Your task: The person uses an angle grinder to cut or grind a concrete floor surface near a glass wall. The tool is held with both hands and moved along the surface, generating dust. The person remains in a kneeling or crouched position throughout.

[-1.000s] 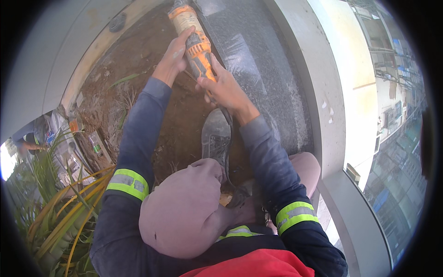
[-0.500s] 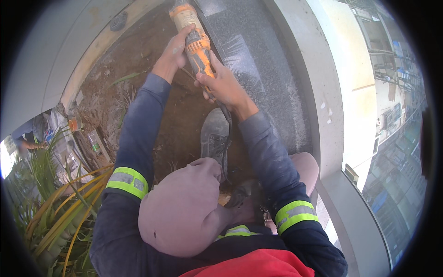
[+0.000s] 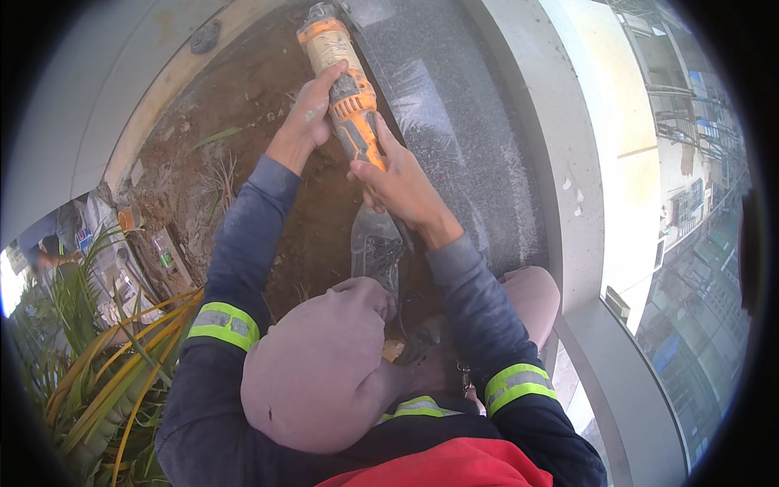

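In the head view, I have both hands on an orange, grey and tan power tool [image 3: 355,105], which lies at a slant with its grey head [image 3: 321,11] pointing away from me. My left hand [image 3: 310,114] is closed around the body from the tool's left side, thumb laid along the dusty tan casing. My right hand [image 3: 406,185] grips the tool's near end, with a finger stretched up along its right side. The tool sits over the border between bare brown dirt [image 3: 243,114], on its left, and a dark speckled slab [image 3: 487,138], on its right. Past the slab, farther right of the tool, runs a pale ledge [image 3: 568,162]. Just nearer to me than the tool is my dusty shoe [image 3: 376,252], and nearer again my knee [image 3: 320,365] in pinkish trousers. Red cloth [image 3: 454,467] shows nearest me, well apart from the tool. Far to the tool's left and nearer me, a leafy plant [image 3: 122,381] spreads green and yellow blades; beyond those leaves, a part of another person [image 3: 49,243] shows, too blurred to tell more.
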A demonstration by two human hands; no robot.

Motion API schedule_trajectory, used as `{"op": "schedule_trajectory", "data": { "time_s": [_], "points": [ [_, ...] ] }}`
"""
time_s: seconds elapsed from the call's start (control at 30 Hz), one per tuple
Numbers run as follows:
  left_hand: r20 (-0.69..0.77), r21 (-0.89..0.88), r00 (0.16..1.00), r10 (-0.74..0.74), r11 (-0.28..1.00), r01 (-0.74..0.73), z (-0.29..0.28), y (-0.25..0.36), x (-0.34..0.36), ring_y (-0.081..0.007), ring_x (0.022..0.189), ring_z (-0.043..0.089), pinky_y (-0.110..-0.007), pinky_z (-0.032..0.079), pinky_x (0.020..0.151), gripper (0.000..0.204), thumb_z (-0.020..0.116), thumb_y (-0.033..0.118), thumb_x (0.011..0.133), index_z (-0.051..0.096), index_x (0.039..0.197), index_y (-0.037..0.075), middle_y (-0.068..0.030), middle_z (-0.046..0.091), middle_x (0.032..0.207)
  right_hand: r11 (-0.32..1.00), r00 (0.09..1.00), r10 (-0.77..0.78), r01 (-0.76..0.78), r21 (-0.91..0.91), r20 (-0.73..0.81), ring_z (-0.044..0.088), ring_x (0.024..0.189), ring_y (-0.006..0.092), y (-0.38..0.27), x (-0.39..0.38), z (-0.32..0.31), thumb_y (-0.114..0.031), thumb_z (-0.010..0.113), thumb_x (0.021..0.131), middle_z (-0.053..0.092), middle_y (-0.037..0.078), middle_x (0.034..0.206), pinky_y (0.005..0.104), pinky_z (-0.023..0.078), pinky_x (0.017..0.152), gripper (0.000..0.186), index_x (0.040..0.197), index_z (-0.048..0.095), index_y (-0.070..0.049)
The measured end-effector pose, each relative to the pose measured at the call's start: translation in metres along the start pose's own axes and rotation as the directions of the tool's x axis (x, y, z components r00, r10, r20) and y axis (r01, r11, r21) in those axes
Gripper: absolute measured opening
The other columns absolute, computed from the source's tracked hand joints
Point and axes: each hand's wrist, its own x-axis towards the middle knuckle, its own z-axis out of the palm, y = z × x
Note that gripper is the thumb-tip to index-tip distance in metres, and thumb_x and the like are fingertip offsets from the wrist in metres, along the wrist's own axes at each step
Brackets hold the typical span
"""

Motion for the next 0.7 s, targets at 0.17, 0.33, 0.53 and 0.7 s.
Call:
{"op": "schedule_trajectory", "data": {
  "time_s": [0.17,0.33,0.53,0.7],
  "points": [
    [0.032,-0.003,0.999,0.009,1.0,-0.009,-0.004,-0.002,0.0,-0.0229,0.091,0.072,-0.041,0.061,0.083,0.038,0.064,0.029,0.103,0.057,0.122,-0.003,-0.0129,0.07,0.104,1.0,1.0,0.006,-0.006,0.007,-0.001,0.055,0.055,0.0111,0.002,0.001,0.001,-0.011,0.061,0.098,0.063,0.01,0.089,0.0262,0.041,0.047,0.092,0.166,0.001,-0.001],
    [0.015,0.032,1.0,0.022,0.999,-0.022,-0.003,0.001,0.009,-0.0233,0.091,0.072,-0.041,0.061,0.084,0.039,0.062,0.032,0.103,0.057,0.121,-0.002,-0.0134,0.07,0.103,1.0,1.0,0.009,-0.009,0.006,-0.01,0.055,0.055,0.011,0.004,0.012,-0.003,-0.013,0.061,0.098,0.064,0.009,0.087,0.0263,0.041,0.047,0.091,0.167,0.002,-0.002],
    [-0.009,0.08,0.999,0.034,0.996,-0.033,-0.01,0.004,0.027,-0.0243,0.092,0.071,-0.042,0.06,0.086,0.042,0.058,0.038,0.105,0.057,0.12,-0.001,-0.0134,0.07,0.103,1.0,1.0,-0.01,0.01,0.0,-0.018,0.055,0.054,0.0106,0.004,0.026,-0.006,-0.013,0.062,0.098,0.065,0.009,0.087,0.0259,0.042,0.047,0.091,0.167,0.004,-0.003],
    [-0.009,0.076,1.0,0.021,0.997,-0.02,-0.017,0.007,0.038,-0.0239,0.092,0.071,-0.042,0.059,0.086,0.042,0.056,0.038,0.106,0.056,0.121,-0.001,-0.0135,0.07,0.103,0.999,1.0,-0.028,0.028,0.037,0.001,0.055,0.056,0.0103,0.004,0.036,-0.005,-0.013,0.062,0.098,0.064,0.008,0.086,0.0256,0.043,0.047,0.089,0.167,0.007,-0.005]
  ]
}}
